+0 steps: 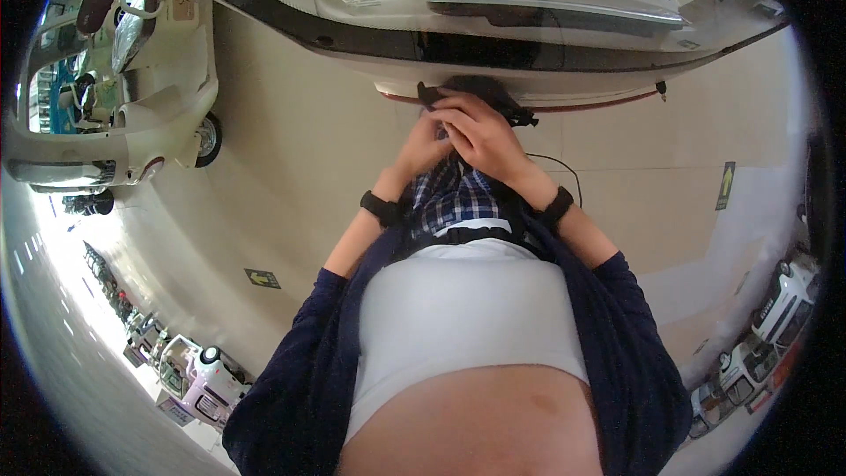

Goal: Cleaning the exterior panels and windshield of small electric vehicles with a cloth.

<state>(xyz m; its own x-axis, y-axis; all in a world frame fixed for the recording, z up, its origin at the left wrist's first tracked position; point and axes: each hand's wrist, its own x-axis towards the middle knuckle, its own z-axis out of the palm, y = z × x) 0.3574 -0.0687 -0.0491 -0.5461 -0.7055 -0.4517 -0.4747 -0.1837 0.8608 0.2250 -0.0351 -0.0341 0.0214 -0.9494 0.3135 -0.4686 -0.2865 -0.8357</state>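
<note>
My left hand [424,152] and my right hand [481,134] meet in front of me, at the edge of a white vehicle [546,13]. The fingers of both are bent and drawn together, the right ones lying partly over the left. A small black object [427,95] sticks out at the right fingertips; its kind is unclear. What the left fingers hold, if anything, is hidden. Just beyond the hands is another dark shape [485,88], partly covered. Each wrist wears a black band. Below the hands hangs blue plaid cloth [449,198].
A thin black cable [577,181] curves over the tiled floor [617,141] at the right. Another small vehicle [176,97] with open sides stands at the left. Further vehicles [201,388] line the lower left and right rims. Arrow stickers [725,185] mark the floor.
</note>
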